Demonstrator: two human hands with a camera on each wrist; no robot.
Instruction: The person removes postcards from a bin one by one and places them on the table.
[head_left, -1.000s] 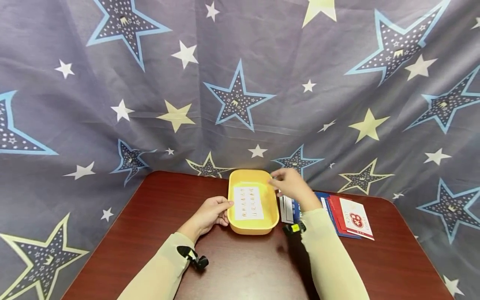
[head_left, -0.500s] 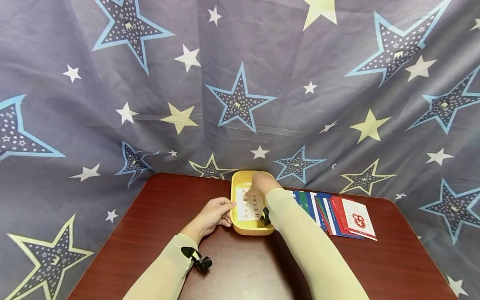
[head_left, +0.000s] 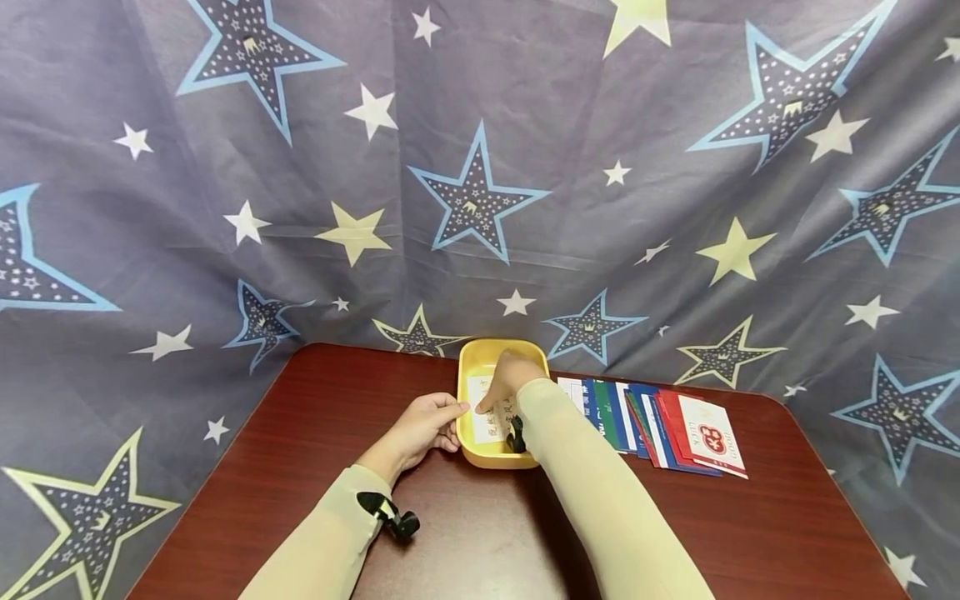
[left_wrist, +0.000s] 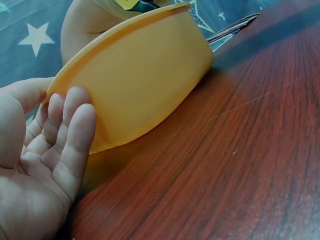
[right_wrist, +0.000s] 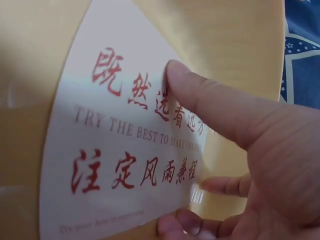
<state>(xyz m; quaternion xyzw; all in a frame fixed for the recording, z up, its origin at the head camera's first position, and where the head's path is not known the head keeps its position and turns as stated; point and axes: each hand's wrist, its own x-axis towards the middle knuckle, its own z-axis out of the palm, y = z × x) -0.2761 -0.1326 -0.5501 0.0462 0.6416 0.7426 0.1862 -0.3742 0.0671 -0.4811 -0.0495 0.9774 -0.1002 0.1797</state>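
Observation:
My left hand pinches the left rim of a yellow plastic basin, thumb over the edge and fingers against the outer wall. Inside the basin lies a white card with red Chinese characters and a line of English. My right hand reaches down into the basin. In the right wrist view its thumb lies across the printed face, while the other fingers curl at the card's right and lower edges. In the head view that forearm covers the basin's right side.
Right of the basin, several cards in blue, green and white lie overlapped in a row, ending in red ones and a white "Good Luck" card. A star-patterned cloth hangs right behind the brown table.
My right hand has moved left from beside the basin's right rim into the basin and onto the card. My left hand keeps its hold on the rim.

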